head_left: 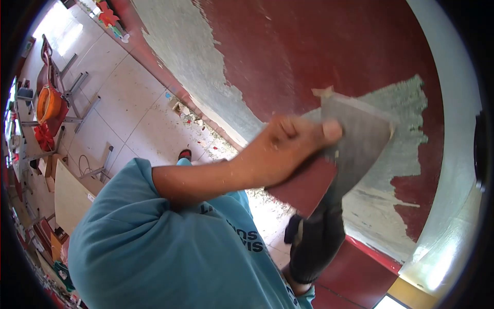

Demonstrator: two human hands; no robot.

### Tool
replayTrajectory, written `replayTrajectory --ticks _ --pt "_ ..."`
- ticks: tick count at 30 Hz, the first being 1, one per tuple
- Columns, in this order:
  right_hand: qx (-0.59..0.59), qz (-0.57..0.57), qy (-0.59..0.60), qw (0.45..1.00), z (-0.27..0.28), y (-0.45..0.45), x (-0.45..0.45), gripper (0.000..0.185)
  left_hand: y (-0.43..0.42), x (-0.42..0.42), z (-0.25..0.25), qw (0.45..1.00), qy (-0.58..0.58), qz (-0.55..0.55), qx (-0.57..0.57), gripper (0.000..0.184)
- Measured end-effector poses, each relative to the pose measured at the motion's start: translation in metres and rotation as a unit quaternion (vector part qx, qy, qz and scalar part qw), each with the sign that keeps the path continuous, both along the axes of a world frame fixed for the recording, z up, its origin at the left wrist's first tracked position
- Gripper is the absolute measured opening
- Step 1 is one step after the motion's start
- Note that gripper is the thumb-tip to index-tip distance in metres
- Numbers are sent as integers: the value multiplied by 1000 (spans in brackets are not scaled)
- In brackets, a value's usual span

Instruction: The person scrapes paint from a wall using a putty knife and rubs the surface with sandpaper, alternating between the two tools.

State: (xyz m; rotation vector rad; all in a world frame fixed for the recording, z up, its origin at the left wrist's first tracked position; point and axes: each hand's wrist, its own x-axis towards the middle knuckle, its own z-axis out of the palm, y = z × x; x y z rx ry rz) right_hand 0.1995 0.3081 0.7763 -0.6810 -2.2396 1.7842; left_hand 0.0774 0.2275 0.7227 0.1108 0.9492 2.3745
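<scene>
My left hand is bare and comes in from the left under a light blue sleeve. Its fingers are closed on a flat maroon piece, whose material I cannot make out. The left thumb lies against the wide grey blade of a scraper, which has pale residue at its corners. Below the blade, my right hand wears a dark glove and is wrapped round the scraper's narrow end, hiding the handle. Behind the blade is a maroon wall with uneven grey patches. Motion blurs the blade and both hands slightly.
Flakes and debris lie along the wall's foot on the pale tiled floor. At the left are a red chair with an orange round item and a light tabletop. A pale curved edge borders the wall at right.
</scene>
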Motion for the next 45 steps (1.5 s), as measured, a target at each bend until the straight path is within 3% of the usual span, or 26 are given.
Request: replayTrajectory --ticks 2,8,11,14,17,20,24,28,31,35,38,40,41,45 --pt "-17 -29 -47 998 3 2 5 25 0 -2 -3 990 113 -55 -65 40" --pt "-19 13 -17 1000 -5 6 9 24 -4 0 -7 993 60 -87 -45 43" --pt "-1 -35 -29 999 -4 2 5 21 0 -1 -15 990 118 -66 -50 44" --pt "3 17 -28 999 -10 12 8 25 -3 0 -11 994 64 -79 -37 43" --pt "38 8 -22 999 -9 9 9 37 -6 -1 -7 985 133 -85 -72 42" --pt "50 36 -14 998 -11 9 -2 39 -7 -3 5 998 33 -52 -8 42" --pt "14 1 -22 1000 -10 7 7 35 -3 -3 -21 985 149 -61 -69 42" --pt "24 19 3 1000 -8 0 -4 34 -2 -2 -2 1000 22 -19 -6 48" --pt "29 11 -37 999 -7 5 8 34 -2 0 -18 987 136 -35 -73 50" --pt "8 16 -36 999 -10 9 9 38 -4 -3 -15 984 119 -82 -100 50" --pt "54 -5 -21 998 -10 3 5 38 3 -2 -18 990 130 -32 -50 49" --pt "9 -7 1 1000 -5 4 -4 30 3 -4 -9 990 119 42 -59 48" --pt "4 23 12 1000 -6 5 -11 32 -2 -3 9 1000 3 17 -5 47" --pt "-7 17 -49 999 -3 14 11 30 4 3 -29 990 116 -38 -72 48"
